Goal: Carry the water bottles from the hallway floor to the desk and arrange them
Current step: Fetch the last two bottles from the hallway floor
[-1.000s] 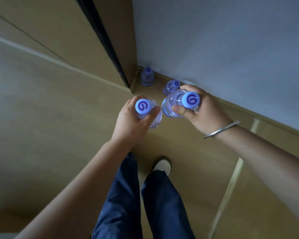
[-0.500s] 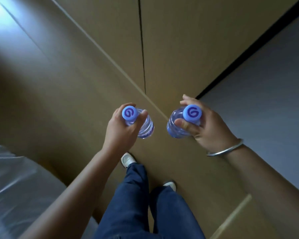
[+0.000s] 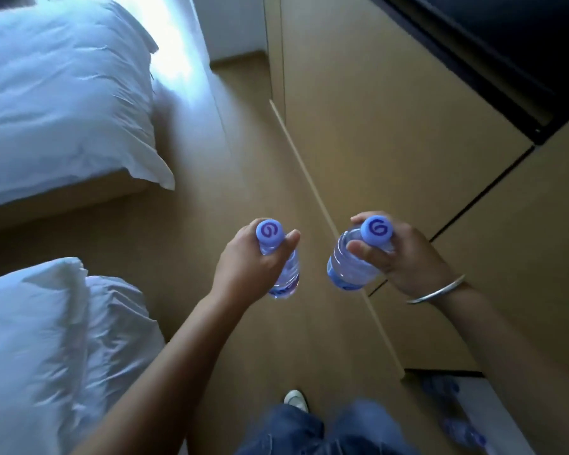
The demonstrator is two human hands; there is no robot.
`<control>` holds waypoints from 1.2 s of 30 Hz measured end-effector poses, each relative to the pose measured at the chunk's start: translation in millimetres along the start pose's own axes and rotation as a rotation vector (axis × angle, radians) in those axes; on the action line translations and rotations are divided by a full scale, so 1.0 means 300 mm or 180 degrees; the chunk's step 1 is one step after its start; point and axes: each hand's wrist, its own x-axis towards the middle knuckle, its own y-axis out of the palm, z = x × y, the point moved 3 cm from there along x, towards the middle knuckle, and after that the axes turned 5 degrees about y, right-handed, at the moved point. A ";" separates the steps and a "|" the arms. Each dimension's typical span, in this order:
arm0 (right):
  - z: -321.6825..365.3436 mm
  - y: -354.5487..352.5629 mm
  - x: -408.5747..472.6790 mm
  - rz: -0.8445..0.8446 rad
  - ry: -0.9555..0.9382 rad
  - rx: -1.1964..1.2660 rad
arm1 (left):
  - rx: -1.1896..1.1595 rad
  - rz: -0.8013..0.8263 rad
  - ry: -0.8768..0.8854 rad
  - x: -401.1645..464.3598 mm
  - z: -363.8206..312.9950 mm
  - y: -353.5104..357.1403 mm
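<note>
Carrying: the person holds two water bottles above the floor, one in each hand, neither touching the other.
Left hand [image 3: 250, 262]: fingers and thumb curled tight round the neck of the left bottle [image 3: 284, 274], just under its lilac cap [image 3: 269, 232]; the clear body hangs below the fist.
Right hand [image 3: 399, 254]: fingers wrapped round the shoulder of the right bottle [image 3: 350, 269], thumb pressed on the side below its cap [image 3: 376, 230]; a silver bangle [image 3: 437, 292] sits on the wrist.
Floor [image 3: 211, 224]: tan wood-look boards, running between the beds and the wall.
Room: two beds with rumpled white duvets, far bed [image 3: 63, 90] at upper left, near bed [image 3: 46, 349] at lower left; tan wall panels [image 3: 375, 110] on the right with a dark screen [image 3: 506, 44] above.
Reflection: blurred bottles [image 3: 454, 412] show in a shiny surface at lower right; what it is I cannot tell.
Legs: blue jeans [image 3: 309, 431] and a pale shoe [image 3: 294, 398] at the bottom edge.
Change: half a second ago the view showed mostly panelling and only a sliver of bedding; now both beds are in sight, and the grips are unchanged.
</note>
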 end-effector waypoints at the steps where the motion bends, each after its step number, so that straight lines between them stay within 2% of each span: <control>1: 0.032 0.024 0.043 0.0079 -0.0058 0.0014 | 0.0008 -0.0077 -0.0016 0.023 0.008 -0.033; 9: 0.220 0.154 0.384 0.0467 -0.0464 0.0153 | -0.0104 -0.0577 -0.0193 0.276 0.065 -0.202; 16: 0.315 0.159 0.805 0.0939 -0.0684 0.0229 | -0.0154 -0.0795 -0.0325 0.660 0.084 -0.253; 27: 0.455 0.169 1.458 0.0702 -0.1205 -0.0518 | -0.0347 -0.1160 -0.0526 1.210 0.130 -0.323; 36: 0.585 0.376 1.921 0.0856 -0.1205 -0.0684 | -0.0193 -0.1217 -0.0486 1.656 0.314 -0.511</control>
